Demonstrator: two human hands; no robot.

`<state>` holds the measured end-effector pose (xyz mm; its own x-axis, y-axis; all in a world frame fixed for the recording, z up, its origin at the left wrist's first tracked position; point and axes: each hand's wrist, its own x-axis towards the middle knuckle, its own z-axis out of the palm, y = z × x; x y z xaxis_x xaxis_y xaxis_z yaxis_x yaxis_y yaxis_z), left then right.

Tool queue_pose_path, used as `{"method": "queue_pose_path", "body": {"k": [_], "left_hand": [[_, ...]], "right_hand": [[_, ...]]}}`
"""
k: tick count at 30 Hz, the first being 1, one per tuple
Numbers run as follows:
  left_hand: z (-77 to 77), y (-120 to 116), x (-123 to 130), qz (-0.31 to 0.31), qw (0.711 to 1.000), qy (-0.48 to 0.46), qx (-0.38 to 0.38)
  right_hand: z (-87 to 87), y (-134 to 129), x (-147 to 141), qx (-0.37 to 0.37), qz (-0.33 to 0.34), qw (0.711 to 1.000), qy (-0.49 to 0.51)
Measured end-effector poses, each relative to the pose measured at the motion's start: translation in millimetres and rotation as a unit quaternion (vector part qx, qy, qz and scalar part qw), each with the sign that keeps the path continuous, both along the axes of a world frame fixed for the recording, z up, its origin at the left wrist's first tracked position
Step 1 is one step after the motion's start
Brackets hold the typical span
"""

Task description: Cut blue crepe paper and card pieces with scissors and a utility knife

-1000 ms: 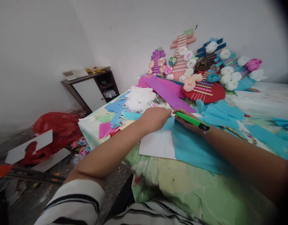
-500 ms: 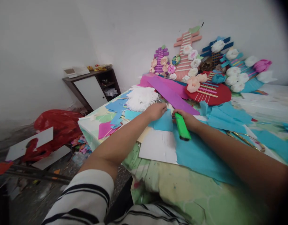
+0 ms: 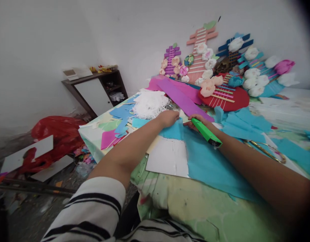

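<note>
My left hand (image 3: 170,118) is closed at the upper edge of a light-blue paper piece (image 3: 173,131), its fingertips mostly hidden. Just to its right, my right hand (image 3: 199,122) is wrapped round a long, narrow, bright green tool (image 3: 205,131) with a dark end pointing back toward me. The kind of tool does not show clearly. Some of the right fingers reach toward the blue paper. Beneath the hands lies a white board (image 3: 167,156), partly bare, with a wide blue sheet (image 3: 215,169) covering its right side.
White shredded paper (image 3: 151,104) is heaped behind my left hand. A purple strip (image 3: 185,99) lies beyond. Gold-handled scissors (image 3: 267,151) rest at the right. Flower-decorated guitar shapes (image 3: 201,50) lean on the wall. A cabinet (image 3: 94,95) and a red bag (image 3: 56,134) are left.
My right hand has turned the green tool, so its dark end has swung to the right. My left hand stays at the blue paper. The view has shifted slightly.
</note>
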<state>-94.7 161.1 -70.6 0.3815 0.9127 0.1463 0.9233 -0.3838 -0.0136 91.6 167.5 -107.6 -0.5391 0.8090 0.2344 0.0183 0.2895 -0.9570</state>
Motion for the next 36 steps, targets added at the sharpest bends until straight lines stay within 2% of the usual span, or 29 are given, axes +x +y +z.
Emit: {"method": "queue_pose_path", "body": {"k": [6,9,12,14,18,20,22,24,26,30,32,34,36], "left_hand": [[11.6,-2.9,5.1,-0.016,1.0,-0.009,0.003],[23.6,-13.0,7.4,-0.036,0.999,-0.013,-0.015],[36.5,-33.0,8.0,-0.06,0.997,-0.015,-0.049],[44.2,-49.8,6.7,-0.066,0.996,-0.017,-0.062],[56.6,-82.5,0.5,-0.041,0.998,-0.022,-0.046],[60.8,-97.7,-3.0,-0.025,0.999,-0.023,-0.026],[62.9,-113.5,-4.8,-0.011,1.0,-0.015,0.004],[61.7,-130.1,-4.0,-0.011,1.0,0.013,0.024],[56.1,-146.2,-0.2,-0.032,0.998,0.044,0.029],[34.3,-170.2,12.0,-0.071,0.994,0.067,0.05],[21.7,-177.5,17.7,-0.092,0.992,0.056,0.059],[10.7,-182.2,22.3,-0.115,0.991,0.045,0.053],[2.3,-184.6,25.7,-0.129,0.99,0.043,0.042]], "right_hand": [[0.3,-0.8,2.2,0.018,0.004,1.0,-0.004],[3.3,-4.5,4.6,0.023,-0.034,0.999,0.004],[10.5,-10.7,6.6,0.001,-0.08,0.997,-0.008],[17.5,-14.9,6.8,-0.015,-0.078,0.996,-0.044],[32.4,-18.8,4.5,-0.011,-0.098,0.99,-0.103],[39.0,-18.5,5.2,0.018,-0.129,0.984,-0.119],[45.0,-18.4,10.3,0.105,-0.149,0.974,-0.131],[49.9,-19.8,20.4,0.228,-0.147,0.949,-0.161],[52.9,-22.4,33.5,0.346,-0.129,0.897,-0.245],[51.5,-25.3,54.9,0.538,-0.051,0.72,-0.435],[49.1,-24.0,59.8,0.589,-0.002,0.662,-0.463],[47.9,-22.5,62.0,0.607,0.039,0.641,-0.469],[48.4,-23.8,62.9,0.594,0.052,0.652,-0.469]]}}
